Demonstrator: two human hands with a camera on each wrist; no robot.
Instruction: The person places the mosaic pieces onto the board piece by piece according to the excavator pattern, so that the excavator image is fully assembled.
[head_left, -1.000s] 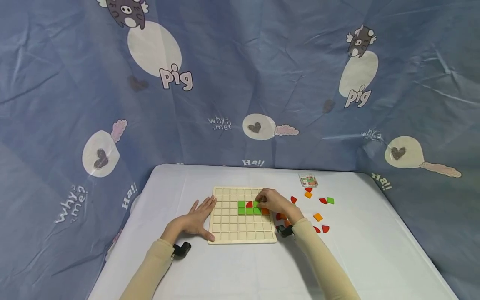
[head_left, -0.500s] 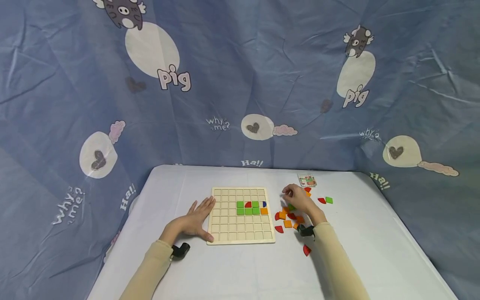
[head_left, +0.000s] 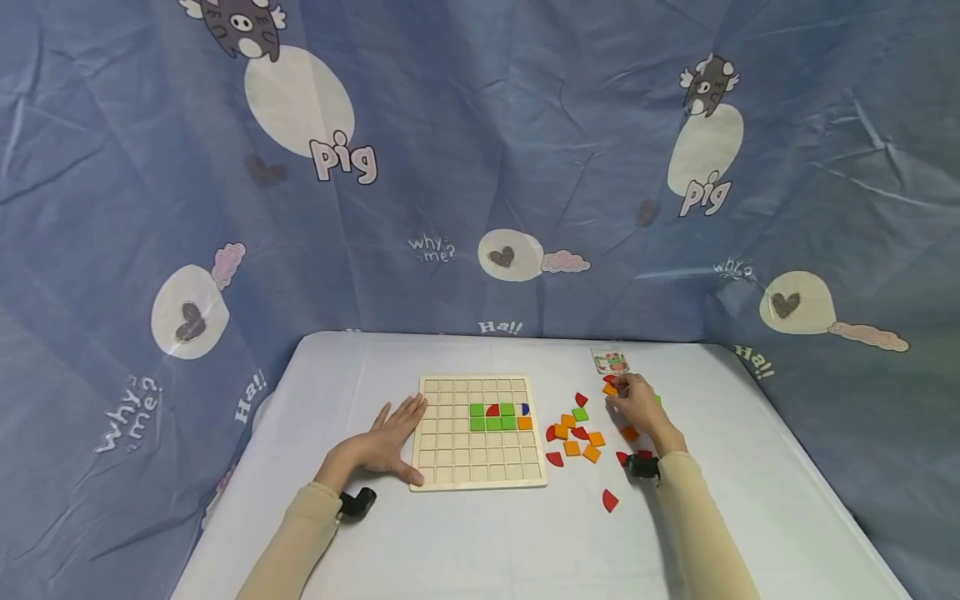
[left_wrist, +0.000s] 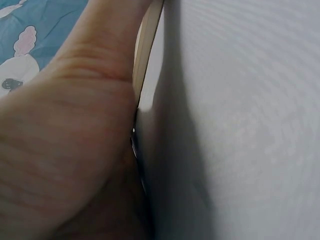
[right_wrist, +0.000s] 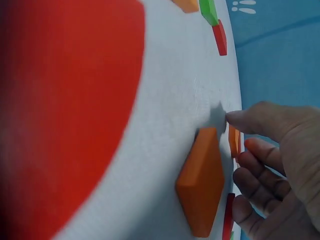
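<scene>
While the flat orange square tile sits by the right hand (thumb and fingers parted, no grip visible), that hand has moved off the pale wooden gridded board between both hands. Blue half-round piece stayed, so likely placed. Left hand, fingers spread, rests on board edge.

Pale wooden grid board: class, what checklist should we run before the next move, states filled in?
1. Pale wooden grid board steadied: ok, left hand touches its left edge.
2. Five flat green square tiles inside cells: ok.
3. Right hand gripping an orange square tile: cannot tell.
4. Loose red quarter-circle pieces gathered: not ok, one lies apart, nearest the person.
5. Small printed card readable: cannot tell, too small.
</scene>
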